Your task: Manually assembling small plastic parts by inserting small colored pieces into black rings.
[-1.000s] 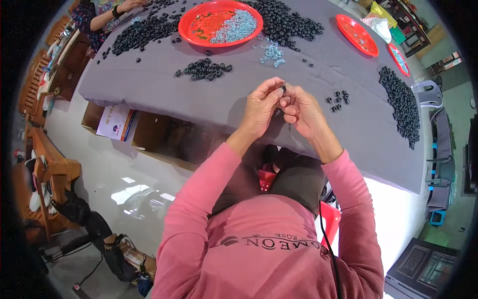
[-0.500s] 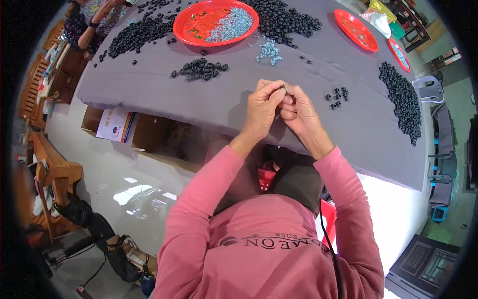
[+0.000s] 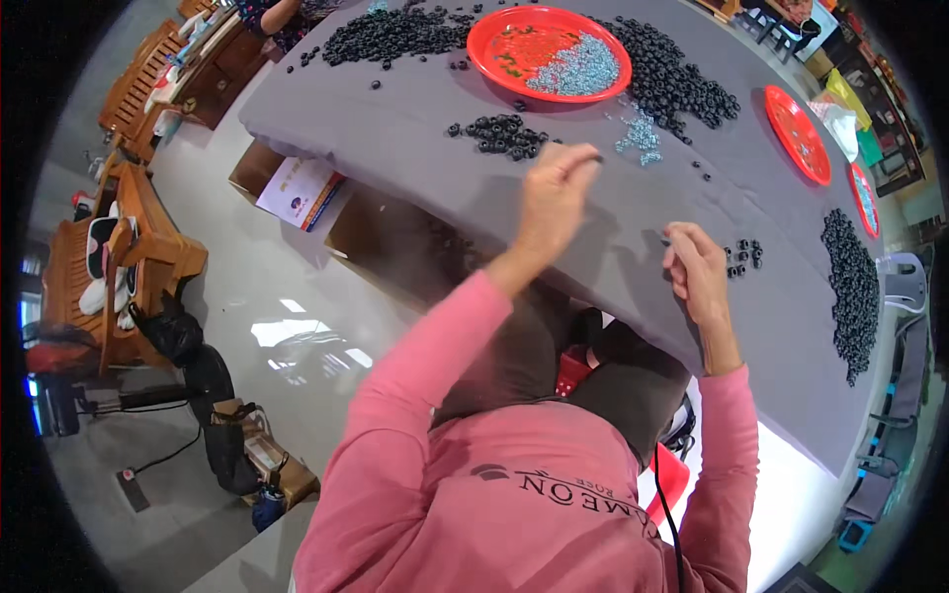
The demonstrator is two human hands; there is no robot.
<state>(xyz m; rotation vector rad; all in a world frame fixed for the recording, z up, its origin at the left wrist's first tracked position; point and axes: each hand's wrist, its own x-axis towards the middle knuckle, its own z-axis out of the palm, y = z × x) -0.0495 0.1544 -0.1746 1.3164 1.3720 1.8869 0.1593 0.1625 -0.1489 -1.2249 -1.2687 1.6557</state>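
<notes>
My left hand (image 3: 557, 198) is raised above the table beside a small pile of black beads (image 3: 502, 135). Its thumb and fingers are pinched together, with a tiny dark spot at the tips that I cannot make out. Apart from it, on the right, my right hand (image 3: 698, 267) has its fingers curled in against the thumb. Whatever it may hold is hidden or too small to name. A small group of black beads (image 3: 744, 256) lies just right of that hand. Pale blue small beads (image 3: 641, 138) are scattered on the cloth beyond my hands.
A red plate (image 3: 484, 59) with pale blue beads stands at the far side, between two large black bead heaps (image 3: 682, 84). Another red plate (image 3: 796, 133) and a long bead heap (image 3: 850, 296) lie to the right. Cardboard boxes (image 3: 386, 237) sit under the grey tablecloth (image 3: 395, 138).
My hands were together at the fingertips and are now apart. The left hand is nearer the small bead pile, the right nearer the small bead group. The whole view has shifted and turned.
</notes>
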